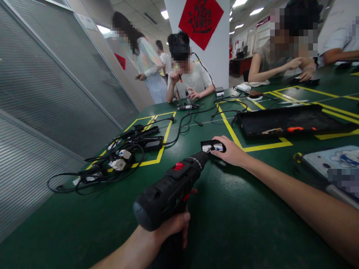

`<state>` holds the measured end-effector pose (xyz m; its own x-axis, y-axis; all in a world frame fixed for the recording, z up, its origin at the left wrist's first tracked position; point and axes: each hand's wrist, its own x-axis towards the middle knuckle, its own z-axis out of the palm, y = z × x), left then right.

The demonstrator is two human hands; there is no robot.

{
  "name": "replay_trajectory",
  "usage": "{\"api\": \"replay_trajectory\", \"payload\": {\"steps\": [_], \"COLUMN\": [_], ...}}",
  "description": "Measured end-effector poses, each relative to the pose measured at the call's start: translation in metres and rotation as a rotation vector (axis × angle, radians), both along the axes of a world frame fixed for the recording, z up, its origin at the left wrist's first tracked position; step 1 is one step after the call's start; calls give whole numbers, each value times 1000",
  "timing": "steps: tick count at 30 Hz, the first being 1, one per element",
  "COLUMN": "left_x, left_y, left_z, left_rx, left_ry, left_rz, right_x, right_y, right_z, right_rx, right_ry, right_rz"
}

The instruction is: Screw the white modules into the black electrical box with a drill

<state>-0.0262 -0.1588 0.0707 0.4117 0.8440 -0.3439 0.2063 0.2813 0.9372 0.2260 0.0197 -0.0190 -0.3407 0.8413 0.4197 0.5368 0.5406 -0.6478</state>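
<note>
My left hand (172, 226) is wrapped round the grip of a black cordless power screwdriver (171, 188) with a red switch; its bit points away from me onto a small black part (211, 146) with white and blue bits on the green table (238, 224). My right hand (231, 151) reaches across from the right and its fingers rest on that small part, holding it against the table.
A tangle of black cables, adapters and white plugs (120, 158) lies at the left inside yellow tape lines. A long black tray (291, 121) sits at the right, with a patterned case (333, 158) nearer me. Other people sit and stand at the far edge of the table.
</note>
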Motion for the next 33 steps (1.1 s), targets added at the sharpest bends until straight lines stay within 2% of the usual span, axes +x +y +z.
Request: {"api": "replay_trajectory", "payload": {"steps": [16, 21, 33], "left_x": [-2, -2, -2], "left_y": [0, 2, 3], "left_z": [-4, -5, -9], "left_rx": [-29, -33, -43], "left_ry": [8, -3, -33], "left_rz": [45, 18, 43], "right_x": [1, 1, 1], "right_y": [-2, -2, 1], "right_z": [2, 3, -3], "right_rx": [3, -1, 11], "right_ry": [6, 9, 13], "right_rz": [16, 18, 16]}}
